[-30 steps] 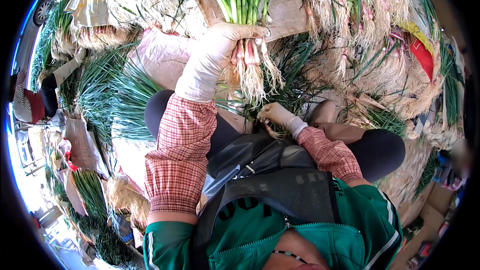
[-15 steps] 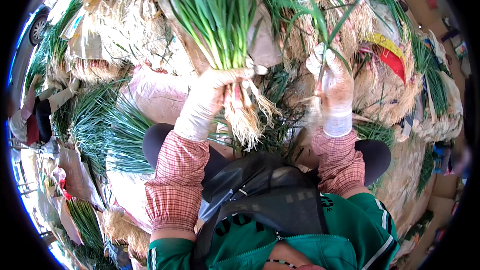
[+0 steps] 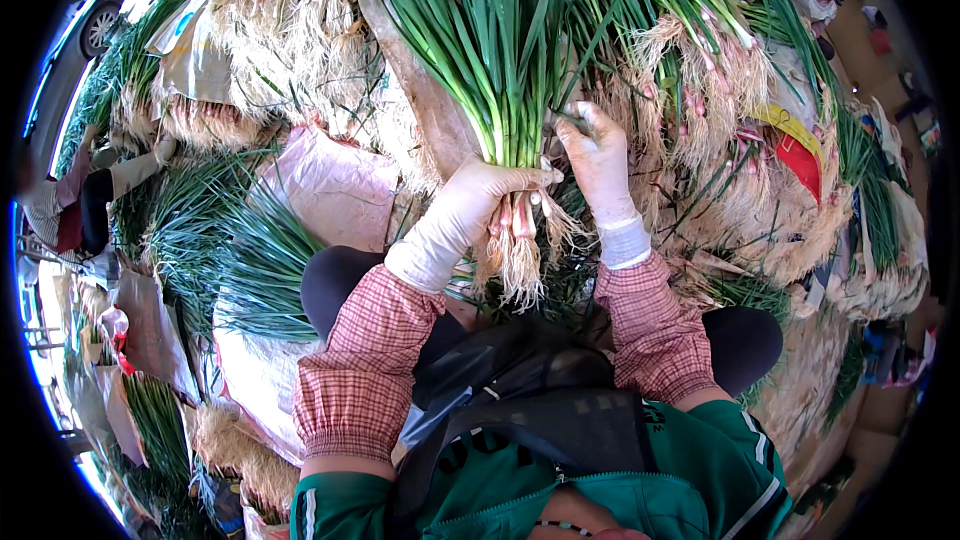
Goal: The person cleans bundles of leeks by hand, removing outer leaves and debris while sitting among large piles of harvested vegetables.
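Note:
My left hand [image 3: 462, 202], in a pale glove, is closed around a bunch of spring onions [image 3: 512, 110] just above the roots. The green leaves fan upward and away from me, while the pinkish bulbs and pale stringy roots hang below my fist. Close against the bunch's right side is my gloved right hand [image 3: 602, 165], thumb and fingers pinched together. A green leaf runs down to those fingertips, apparently from one spring onion at the bunch's edge; its lower part is partly hidden.
Heaped spring onions [image 3: 700, 80] with roots toward me lie at the far right, another root-covered heap [image 3: 300, 50] at the far left. Loose greens [image 3: 265, 265] lie on pale sacking [image 3: 335, 185] to my left. A seated person [image 3: 75, 200] is at the far left edge.
My right hand has moved left from holding a single spring onion apart to the bunch's side. The bunch in my left hand appears slightly further right in the picture.

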Demonstrator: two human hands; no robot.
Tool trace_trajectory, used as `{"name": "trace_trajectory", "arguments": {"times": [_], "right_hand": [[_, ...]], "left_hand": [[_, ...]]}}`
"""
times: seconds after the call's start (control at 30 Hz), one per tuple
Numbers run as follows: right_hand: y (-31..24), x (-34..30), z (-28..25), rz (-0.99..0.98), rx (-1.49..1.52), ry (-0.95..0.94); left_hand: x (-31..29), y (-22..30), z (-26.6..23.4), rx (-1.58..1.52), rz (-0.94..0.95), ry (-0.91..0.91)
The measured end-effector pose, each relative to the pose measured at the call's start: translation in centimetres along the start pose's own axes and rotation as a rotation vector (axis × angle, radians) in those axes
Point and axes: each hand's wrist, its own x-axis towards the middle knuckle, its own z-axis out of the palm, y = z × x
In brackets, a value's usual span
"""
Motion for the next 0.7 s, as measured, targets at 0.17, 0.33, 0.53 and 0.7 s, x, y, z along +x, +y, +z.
{"name": "trace_trajectory", "arguments": {"times": [0.17,0.33,0.53,0.7], "right_hand": [[-0.8,1.0,0.8,-0.012,-0.009,0.096],[-0.1,1.7,0.9,0.409,0.954,0.008],[2.0,3.8,-2.5,0.229,0.425,0.071],[0.4,-1.2,-4.2,0.291,-0.157,-0.290]], "left_hand": [[0.3,-0.3,0.1,-0.036,0.145,0.079],[0.9,0.8,0.6,-0.090,0.187,0.042],[-1.4,1.1,0.4,-0.109,0.150,0.029],[-0.9,1.3,0.0,-0.237,0.140,-0.061]]}}
